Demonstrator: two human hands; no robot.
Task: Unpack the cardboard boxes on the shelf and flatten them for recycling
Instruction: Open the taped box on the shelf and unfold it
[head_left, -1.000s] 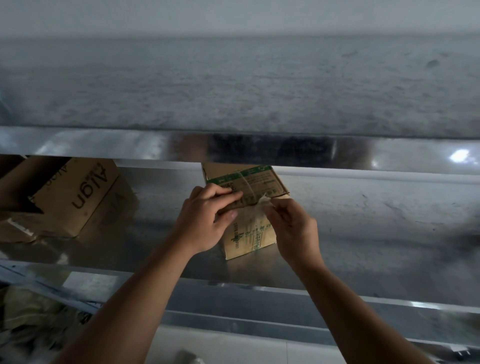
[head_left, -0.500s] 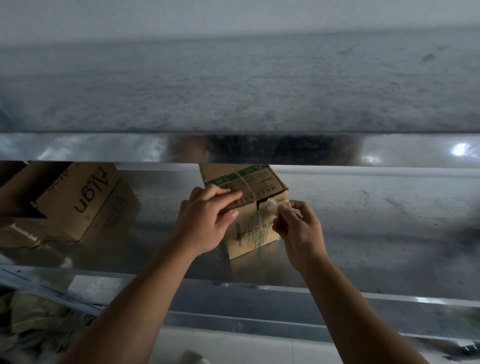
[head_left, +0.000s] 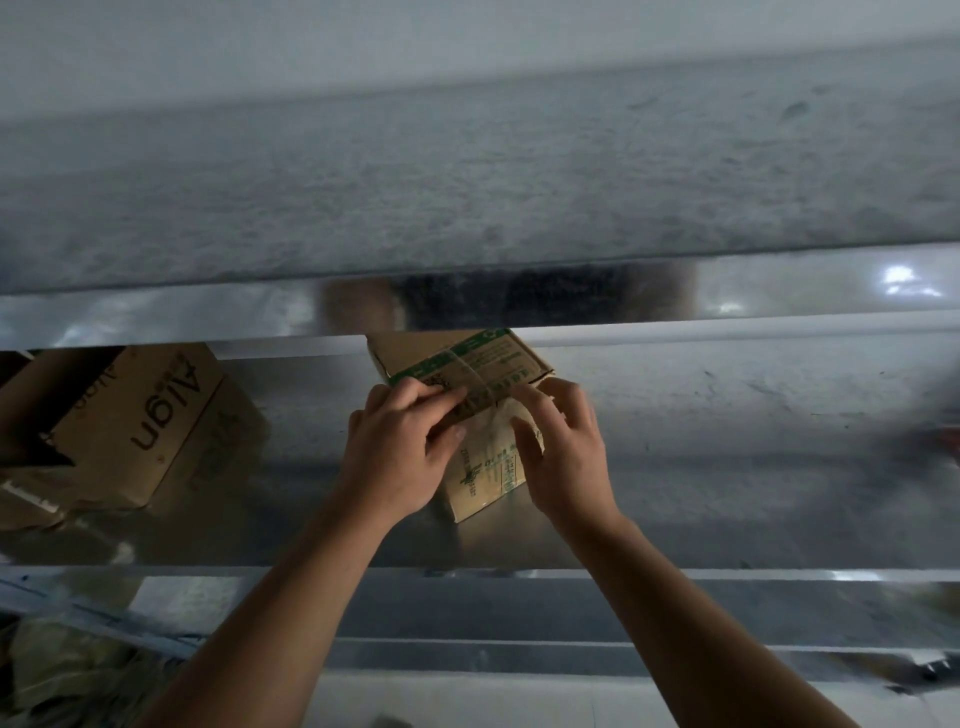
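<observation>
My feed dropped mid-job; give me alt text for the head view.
Both hands work on a small green-printed cardboard box on a shiny metal shelf: the left hand grips its top front edge, the right hand pinches clear tape on its front. A larger brown box lies tilted at the left.

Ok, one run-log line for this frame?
step: untaping | left hand: grips small box | right hand: pinches tape | small box: closed, on shelf

Small taped, green-printed box (head_left: 483, 364) stands closed on metal shelf (head_left: 727, 467).
</observation>
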